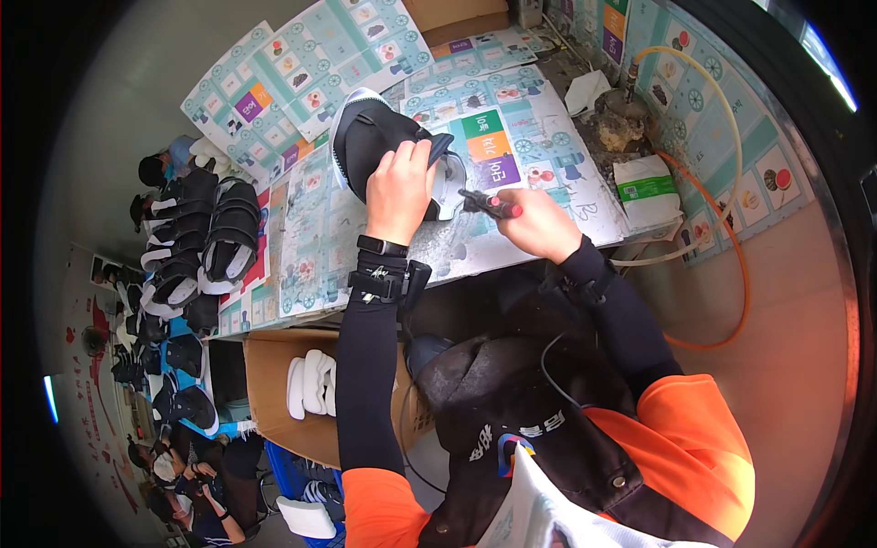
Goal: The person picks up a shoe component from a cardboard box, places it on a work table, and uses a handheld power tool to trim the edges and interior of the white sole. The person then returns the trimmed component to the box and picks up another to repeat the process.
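A black shoe (361,137) with a pale sole edge is tilted on the patterned worktable, its opening toward me. My left hand (400,194) is closed on the shoe's upper, fingers over its collar. My right hand (541,225) grips a small tool (493,205) with red handle parts and a dark head; its exact kind is unclear. The tool's tip is close to the light grey lining (448,186) at the shoe's heel opening. I cannot tell whether it touches it.
Rows of black shoes (228,233) stand at the left. A white packet with a green label (647,189) lies at the right, near an orange hose (747,283). Below the table, a cardboard box (274,365) holds white foam pieces (312,384). Other people (196,475) sit far lower left.
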### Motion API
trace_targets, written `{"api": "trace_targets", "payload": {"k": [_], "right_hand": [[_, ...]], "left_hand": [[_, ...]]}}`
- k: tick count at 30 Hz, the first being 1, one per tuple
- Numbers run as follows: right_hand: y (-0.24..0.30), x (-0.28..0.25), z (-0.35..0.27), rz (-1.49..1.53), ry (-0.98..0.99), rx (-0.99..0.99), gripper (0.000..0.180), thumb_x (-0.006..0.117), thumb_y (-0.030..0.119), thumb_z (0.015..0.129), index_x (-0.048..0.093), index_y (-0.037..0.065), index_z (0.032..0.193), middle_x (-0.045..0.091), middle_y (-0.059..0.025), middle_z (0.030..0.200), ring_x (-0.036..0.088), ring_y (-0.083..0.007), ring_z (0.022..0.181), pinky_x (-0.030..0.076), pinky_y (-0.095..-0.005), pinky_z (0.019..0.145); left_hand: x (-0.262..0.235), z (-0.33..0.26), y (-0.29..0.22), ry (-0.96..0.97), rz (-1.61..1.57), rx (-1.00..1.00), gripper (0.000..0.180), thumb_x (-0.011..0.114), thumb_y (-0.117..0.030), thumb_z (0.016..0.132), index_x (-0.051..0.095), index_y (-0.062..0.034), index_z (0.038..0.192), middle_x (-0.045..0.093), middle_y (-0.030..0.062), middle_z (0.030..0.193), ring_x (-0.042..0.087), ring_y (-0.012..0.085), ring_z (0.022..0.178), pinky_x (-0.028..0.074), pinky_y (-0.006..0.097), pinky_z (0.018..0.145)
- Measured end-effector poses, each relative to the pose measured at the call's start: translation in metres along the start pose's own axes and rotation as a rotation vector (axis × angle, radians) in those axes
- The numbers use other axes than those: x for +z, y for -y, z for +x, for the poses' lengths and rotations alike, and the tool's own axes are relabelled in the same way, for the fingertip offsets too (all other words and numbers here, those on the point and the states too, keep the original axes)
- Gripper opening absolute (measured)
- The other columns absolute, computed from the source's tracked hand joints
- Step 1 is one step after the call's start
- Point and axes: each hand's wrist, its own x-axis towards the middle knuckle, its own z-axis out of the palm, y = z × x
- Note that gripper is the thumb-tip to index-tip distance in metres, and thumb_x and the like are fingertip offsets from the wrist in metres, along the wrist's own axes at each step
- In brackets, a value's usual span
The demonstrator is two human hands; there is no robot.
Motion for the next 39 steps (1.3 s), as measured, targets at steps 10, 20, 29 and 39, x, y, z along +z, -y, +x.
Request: {"api": "trace_targets", "payload": {"k": [10,20,29,39], "right_hand": [[0.011,-0.005,-0.011,0.02,0.041,-0.009,0.021,0.056,0.01,0.085,0.068,-0.003,0.097,0.068,-0.0327,0.088,0.064,-0.0548,0.092,0.052,-0.0579,0.082],[0.024,-0.043,-0.017,0.164,0.008,0.123,0.028,0.067,0.015,0.084,0.068,-0.004,0.105,0.071,-0.0272,0.09,0.068,-0.048,0.091,0.053,-0.0492,0.082],[-0.003,-0.009,0.011,0.1,0.028,0.147,0.033,0.056,0.014,0.086,0.071,-0.004,0.108,0.071,-0.0328,0.099,0.065,-0.0534,0.102,0.052,-0.0553,0.09],[0.0,0.007,0.017,0.101,-0.029,0.144,0.035,0.053,0.015,0.085,0.073,-0.004,0.107,0.071,-0.034,0.099,0.066,-0.0536,0.102,0.053,-0.0537,0.092]], "left_hand": [[0.006,0.012,0.0,0.171,0.307,-0.167,0.021,0.065,-0.008,0.092,0.065,-0.0008,0.112,0.063,0.0124,0.107,0.072,0.0324,0.093,0.064,0.039,0.068],[0.018,-0.017,0.001,-0.142,0.102,-0.384,0.049,0.075,-0.013,0.091,0.061,-0.0036,0.136,0.057,0.0159,0.119,0.064,0.0385,0.108,0.056,0.047,0.093],[0.014,-0.058,-0.026,-0.161,-0.23,-0.599,0.024,0.073,-0.02,0.097,0.067,-0.0031,0.113,0.065,0.0179,0.097,0.068,0.0428,0.09,0.055,0.05,0.078],[0.003,-0.079,-0.009,-0.066,-0.517,-0.632,0.023,0.076,-0.013,0.093,0.073,0.0009,0.111,0.072,0.019,0.092,0.072,0.0329,0.077,0.058,0.041,0.073]]}}
